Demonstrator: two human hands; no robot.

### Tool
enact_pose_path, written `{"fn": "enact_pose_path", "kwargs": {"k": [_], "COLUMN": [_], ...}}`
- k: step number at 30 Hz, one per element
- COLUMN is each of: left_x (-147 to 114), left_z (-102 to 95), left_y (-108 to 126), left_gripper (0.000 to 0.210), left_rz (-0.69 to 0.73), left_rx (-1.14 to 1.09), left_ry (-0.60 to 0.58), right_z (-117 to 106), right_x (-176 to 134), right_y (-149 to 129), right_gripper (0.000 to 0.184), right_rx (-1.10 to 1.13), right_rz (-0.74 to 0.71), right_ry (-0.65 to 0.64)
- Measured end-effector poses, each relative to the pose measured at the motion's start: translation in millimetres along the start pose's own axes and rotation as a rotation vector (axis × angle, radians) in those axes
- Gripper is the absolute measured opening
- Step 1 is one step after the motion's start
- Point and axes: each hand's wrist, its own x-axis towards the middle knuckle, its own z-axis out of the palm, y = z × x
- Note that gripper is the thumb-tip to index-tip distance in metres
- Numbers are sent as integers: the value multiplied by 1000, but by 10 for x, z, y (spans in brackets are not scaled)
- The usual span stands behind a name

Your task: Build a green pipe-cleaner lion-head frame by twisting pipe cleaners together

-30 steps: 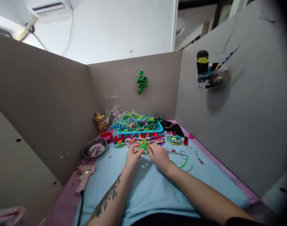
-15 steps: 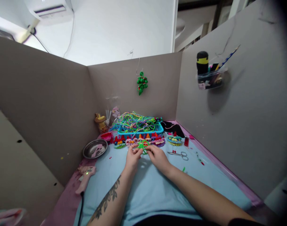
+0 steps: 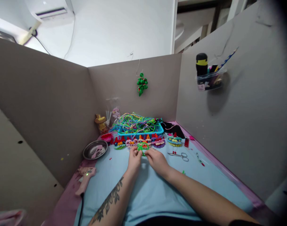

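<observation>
Left hand and right hand nearly meet, both seemingly pinching.

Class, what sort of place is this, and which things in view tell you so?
Probably a small craft workstation between grey partitions: a blue tray heaped with colourful strands, scissors on the blue cloth, and what looks like a pink glue gun at the left.

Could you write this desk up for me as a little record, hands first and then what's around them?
Left hand: pinches a looped green strand
Right hand: at the strand's right side; grip partly hidden
Beyond the hands: colorful figures in a row, then a blue tray heaped with strands
Left side: metal bowl; pink glue gun, green light on
Right side: scissors
Back panel: hanging green ornament
Underneath: blue cloth
</observation>
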Motion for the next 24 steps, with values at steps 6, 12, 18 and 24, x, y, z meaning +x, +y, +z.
{"fn": "enact_pose_path", "kwargs": {"k": [6, 12, 18, 24], "left_x": [9, 29, 13, -23], "left_z": [-8, -34, -46, -19], "left_y": [13, 18, 30, 82], "left_gripper": [41, 46, 45, 44], "left_rz": [1, 34, 41, 19], "left_rx": [-14, -1, 59, 77], "left_ry": [-86, -185, -140, -160], "right_z": [7, -49, -97, -111], "right_x": [4, 36, 52, 51], "right_y": [29, 66, 32, 17], "right_gripper": [18, 15, 16, 16], "right_rx": [-35, -130, -184, -215], "right_rz": [27, 65, 15, -7], "right_ry": [3, 13, 52, 62]}}
